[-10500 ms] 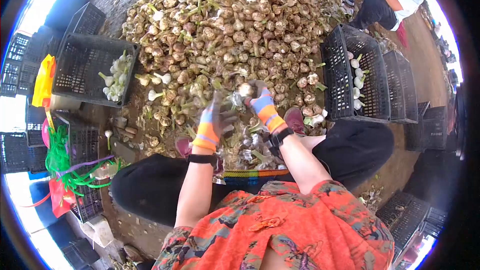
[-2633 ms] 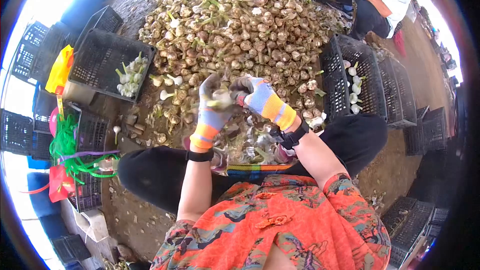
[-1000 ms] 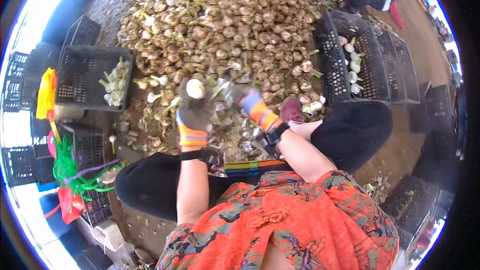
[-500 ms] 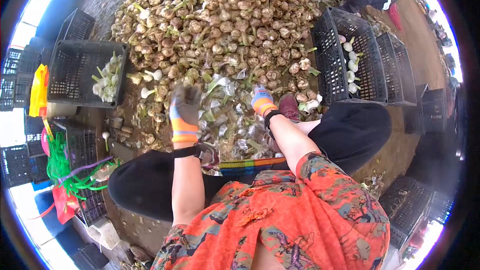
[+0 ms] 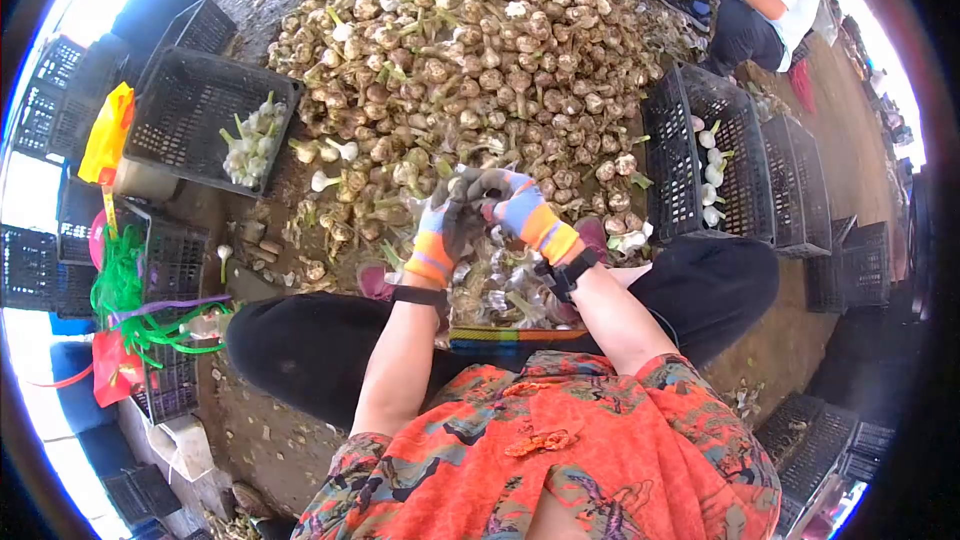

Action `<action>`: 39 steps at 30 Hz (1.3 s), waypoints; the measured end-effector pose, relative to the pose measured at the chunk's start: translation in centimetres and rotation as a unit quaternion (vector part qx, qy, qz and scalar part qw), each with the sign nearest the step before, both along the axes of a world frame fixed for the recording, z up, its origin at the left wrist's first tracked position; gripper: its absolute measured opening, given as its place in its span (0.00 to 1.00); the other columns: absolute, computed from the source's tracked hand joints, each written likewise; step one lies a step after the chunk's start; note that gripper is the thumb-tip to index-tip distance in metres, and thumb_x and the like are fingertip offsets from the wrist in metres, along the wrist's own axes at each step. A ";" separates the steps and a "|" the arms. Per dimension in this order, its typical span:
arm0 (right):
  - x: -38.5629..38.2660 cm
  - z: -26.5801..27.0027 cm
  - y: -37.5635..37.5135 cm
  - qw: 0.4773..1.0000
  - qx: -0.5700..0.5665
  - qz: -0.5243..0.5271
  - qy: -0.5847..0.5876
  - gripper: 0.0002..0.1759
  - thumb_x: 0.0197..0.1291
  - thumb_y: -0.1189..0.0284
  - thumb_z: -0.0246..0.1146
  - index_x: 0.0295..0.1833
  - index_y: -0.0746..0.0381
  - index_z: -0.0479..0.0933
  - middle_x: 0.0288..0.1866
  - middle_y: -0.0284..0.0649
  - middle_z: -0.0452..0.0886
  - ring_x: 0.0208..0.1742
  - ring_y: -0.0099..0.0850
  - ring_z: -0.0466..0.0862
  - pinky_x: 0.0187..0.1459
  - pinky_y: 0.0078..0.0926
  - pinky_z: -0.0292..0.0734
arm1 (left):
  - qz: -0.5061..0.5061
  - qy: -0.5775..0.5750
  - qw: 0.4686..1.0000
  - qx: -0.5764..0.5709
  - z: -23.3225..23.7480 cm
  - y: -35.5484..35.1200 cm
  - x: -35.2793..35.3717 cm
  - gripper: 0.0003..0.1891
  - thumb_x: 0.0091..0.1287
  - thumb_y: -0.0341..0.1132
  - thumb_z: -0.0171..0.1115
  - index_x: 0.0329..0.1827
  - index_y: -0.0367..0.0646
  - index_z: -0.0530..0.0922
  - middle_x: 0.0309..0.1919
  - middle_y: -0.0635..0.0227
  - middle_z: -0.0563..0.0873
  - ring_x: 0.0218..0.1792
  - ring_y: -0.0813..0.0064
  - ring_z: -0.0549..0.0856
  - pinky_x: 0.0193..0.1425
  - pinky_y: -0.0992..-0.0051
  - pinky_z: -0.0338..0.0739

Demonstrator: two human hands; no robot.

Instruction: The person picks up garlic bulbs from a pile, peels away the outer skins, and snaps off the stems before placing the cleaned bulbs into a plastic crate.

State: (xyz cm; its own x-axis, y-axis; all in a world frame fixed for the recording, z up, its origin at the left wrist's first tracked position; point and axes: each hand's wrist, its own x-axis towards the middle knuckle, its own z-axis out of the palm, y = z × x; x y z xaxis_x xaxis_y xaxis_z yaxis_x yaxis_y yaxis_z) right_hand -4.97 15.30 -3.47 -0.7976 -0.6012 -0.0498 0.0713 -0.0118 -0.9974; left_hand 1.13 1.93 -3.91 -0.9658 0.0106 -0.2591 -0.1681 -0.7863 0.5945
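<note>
Left hand and right hand meet beside garlic, fingers curled narrow; what they hold, unclear

Bright daylight, fisheye view

Glare is thrown in along both curved sides, edges are bent and blackened, soft shadows are cast, and the centre is slightly blurred.

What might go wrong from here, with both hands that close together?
The left hand and right hand nearly meet, so gloved fingers might catch each other; what they hold is hidden.
A dropped bulb could get lost in the loose skins below.
The garlic heap slopes steeply enough that bulbs might roll down.
</note>
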 end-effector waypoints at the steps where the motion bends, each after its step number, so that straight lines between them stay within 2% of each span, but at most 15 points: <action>1: 0.2 2.3 0.2 0.997 -0.070 -0.025 0.017 0.10 0.47 0.81 0.62 0.39 0.65 0.77 0.37 0.36 0.81 0.37 0.25 0.79 0.40 0.22 0.75 | 0.071 0.005 0.996 -0.048 0.9 -0.2 -0.1 0.17 0.66 0.34 0.54 0.57 0.44 0.67 0.47 0.65 0.79 0.40 0.71 0.82 0.42 0.70 0.80; 3: 0.7 5.4 -0.3 0.930 -0.244 -0.241 -0.131 0.08 0.52 0.79 0.59 0.41 0.65 0.76 0.34 0.37 0.80 0.35 0.24 0.79 0.38 0.21 0.76 | 0.140 0.041 0.982 -0.120 2.8 -0.2 -0.1 0.20 0.63 0.26 0.57 0.57 0.42 0.66 0.48 0.63 0.78 0.44 0.69 0.81 0.46 0.70 0.80; 5: 0.4 5.8 0.0 0.913 -0.285 -0.228 -0.182 0.08 0.55 0.75 0.59 0.42 0.62 0.76 0.34 0.37 0.80 0.32 0.23 0.79 0.36 0.20 0.77 | 0.149 0.062 0.977 -0.141 3.0 -0.4 -0.1 0.22 0.58 0.19 0.59 0.56 0.41 0.67 0.49 0.61 0.77 0.47 0.67 0.79 0.49 0.69 0.79; 7: 0.0 5.6 0.3 0.974 -0.118 -0.082 -0.175 0.08 0.56 0.73 0.58 0.42 0.61 0.75 0.33 0.36 0.80 0.30 0.23 0.80 0.36 0.20 0.78 | 0.149 0.173 0.960 -0.161 2.4 -0.2 -0.3 0.25 0.53 0.16 0.60 0.55 0.40 0.67 0.49 0.61 0.77 0.48 0.68 0.78 0.52 0.69 0.77; 9: -0.3 4.3 -1.7 0.920 -0.267 -0.124 -0.259 0.11 0.54 0.78 0.58 0.45 0.62 0.72 0.30 0.33 0.79 0.28 0.25 0.79 0.34 0.22 0.78 | 0.172 0.203 0.923 -0.278 2.3 0.9 -0.5 0.22 0.54 0.19 0.58 0.54 0.40 0.68 0.49 0.61 0.77 0.49 0.67 0.78 0.54 0.67 0.76; 11: -1.0 1.7 -2.2 0.945 -0.250 -0.122 -0.174 0.14 0.56 0.71 0.62 0.48 0.63 0.75 0.45 0.38 0.80 0.45 0.25 0.79 0.46 0.23 0.76 | 0.190 0.218 0.923 -0.253 2.3 1.1 -0.7 0.17 0.58 0.25 0.55 0.52 0.40 0.69 0.50 0.61 0.77 0.50 0.66 0.77 0.55 0.64 0.75; 12: -1.1 0.8 -2.3 0.944 -0.252 -0.123 -0.172 0.14 0.56 0.71 0.62 0.48 0.63 0.75 0.45 0.38 0.80 0.45 0.25 0.79 0.46 0.23 0.76 | 0.181 0.214 0.923 -0.265 2.3 0.8 -0.6 0.14 0.62 0.31 0.52 0.50 0.39 0.70 0.50 0.61 0.77 0.50 0.64 0.77 0.55 0.64 0.74; 15: -0.4 1.6 -2.4 0.892 -0.321 -0.171 -0.269 0.11 0.51 0.87 0.57 0.42 0.67 0.74 0.37 0.38 0.81 0.34 0.26 0.80 0.38 0.22 0.78 | 0.173 0.196 0.936 -0.235 2.0 0.4 -0.5 0.16 0.58 0.26 0.56 0.50 0.39 0.70 0.50 0.62 0.77 0.50 0.66 0.77 0.55 0.66 0.75; 17: 0.6 4.8 -1.4 0.945 -0.214 -0.139 -0.205 0.08 0.52 0.84 0.58 0.39 0.66 0.75 0.36 0.38 0.81 0.36 0.25 0.80 0.39 0.22 0.78 | 0.179 0.204 0.926 -0.263 1.5 0.2 -0.6 0.17 0.56 0.23 0.58 0.50 0.39 0.70 0.50 0.62 0.77 0.50 0.66 0.78 0.54 0.67 0.75; 22: 0.1 5.4 0.1 0.967 -0.221 -0.062 -0.111 0.10 0.50 0.84 0.60 0.40 0.66 0.76 0.35 0.35 0.81 0.38 0.23 0.79 0.40 0.20 0.76 | 0.192 0.227 0.894 -0.334 3.2 0.7 0.1 0.24 0.51 0.17 0.62 0.53 0.39 0.69 0.51 0.60 0.76 0.49 0.68 0.78 0.53 0.70 0.76; 27: -1.9 3.4 1.8 0.990 -0.126 -0.058 0.021 0.16 0.44 0.86 0.54 0.42 0.66 0.76 0.35 0.32 0.80 0.37 0.20 0.78 0.38 0.17 0.73 | 0.057 0.124 0.986 -0.091 7.3 1.1 1.5 0.26 0.55 0.24 0.63 0.58 0.38 0.65 0.52 0.59 0.76 0.49 0.70 0.78 0.49 0.72 0.77; 29: -1.8 4.6 1.5 0.987 -0.085 -0.060 0.121 0.17 0.44 0.86 0.53 0.42 0.66 0.76 0.33 0.32 0.80 0.35 0.19 0.77 0.34 0.17 0.73 | 0.054 0.129 0.983 -0.117 7.0 1.0 1.1 0.25 0.61 0.32 0.60 0.60 0.39 0.64 0.51 0.59 0.76 0.48 0.70 0.79 0.48 0.73 0.78; 32: 0.1 6.1 1.1 0.986 -0.137 -0.087 -0.042 0.12 0.47 0.84 0.58 0.40 0.65 0.78 0.30 0.31 0.81 0.27 0.16 0.75 0.28 0.15 0.71 | 0.036 0.101 0.981 -0.160 7.0 1.1 1.4 0.28 0.64 0.43 0.57 0.63 0.38 0.61 0.46 0.61 0.78 0.43 0.73 0.79 0.43 0.75 0.79; 37: 0.0 4.0 0.5 0.979 -0.168 -0.102 -0.053 0.12 0.47 0.83 0.60 0.41 0.66 0.77 0.30 0.32 0.81 0.26 0.17 0.76 0.28 0.17 0.72 | 0.012 0.119 0.968 -0.220 6.5 -0.6 1.5 0.34 0.64 0.56 0.50 0.65 0.39 0.59 0.45 0.62 0.77 0.42 0.72 0.80 0.42 0.71 0.79; 39: -0.1 1.8 -0.2 0.977 0.039 -0.197 0.078 0.12 0.46 0.83 0.58 0.41 0.67 0.77 0.30 0.35 0.82 0.27 0.20 0.77 0.30 0.20 0.73 | 0.104 0.154 0.955 -0.232 6.4 0.6 1.2 0.35 0.64 0.56 0.50 0.65 0.38 0.58 0.50 0.60 0.74 0.44 0.70 0.79 0.44 0.68 0.79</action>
